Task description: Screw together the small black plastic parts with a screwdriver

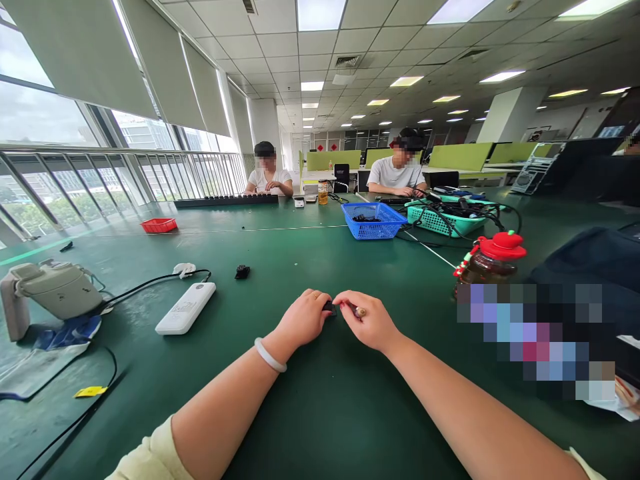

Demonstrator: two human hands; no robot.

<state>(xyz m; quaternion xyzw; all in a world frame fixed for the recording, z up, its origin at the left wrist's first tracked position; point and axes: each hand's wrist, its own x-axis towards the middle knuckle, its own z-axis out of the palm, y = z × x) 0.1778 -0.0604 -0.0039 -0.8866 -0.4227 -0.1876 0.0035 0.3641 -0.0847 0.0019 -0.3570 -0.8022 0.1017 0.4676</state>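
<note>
Near the middle of the green table, my left hand has its fingers closed on a small black part. Just to its right, my right hand is closed, with its fingertips beside that part. A thin tool with a brownish, rounded end shows within the right hand's grip; its tip is hidden. The two hands almost touch. Another small black piece lies on the table to the left, beyond a white power bank.
A blue basket and a green basket with cables stand farther back, near a red-lidded bottle. At left are a red tray, a grey device and black cables. Two people sit across the table.
</note>
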